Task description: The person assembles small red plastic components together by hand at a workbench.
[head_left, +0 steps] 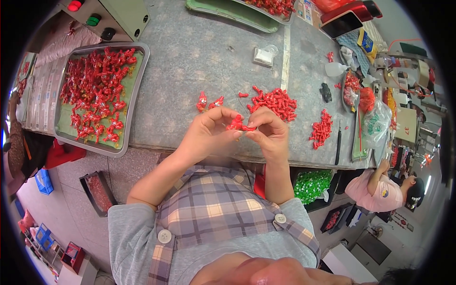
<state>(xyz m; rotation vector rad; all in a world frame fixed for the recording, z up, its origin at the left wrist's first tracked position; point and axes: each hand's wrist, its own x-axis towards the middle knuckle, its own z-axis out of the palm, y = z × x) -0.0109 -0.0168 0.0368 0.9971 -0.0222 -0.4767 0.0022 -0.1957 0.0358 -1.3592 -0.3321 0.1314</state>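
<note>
Above the table's near edge, my left hand (214, 127) pinches a small red plastic figure (236, 122). Facing it, my right hand (269, 131) pinches a small red piece (249, 128) against the figure's side. The fingertips hide part of both. Just beyond my left hand, two more red figures with white markings (202, 101) rest on the grey table. A heap of small red plastic parts (274, 104) lies beyond my right hand, with one loose red part (243, 95) to its left. Farther right is a smaller pile of red parts (321, 129).
On the left, a metal tray (133, 90) holds many red figures. More trays (232, 13) stand at the far edge. To the right lie a black pen-like tool (338, 145), a white bottle (335, 69) and a phone (341, 24). Another person (380, 190) sits at right.
</note>
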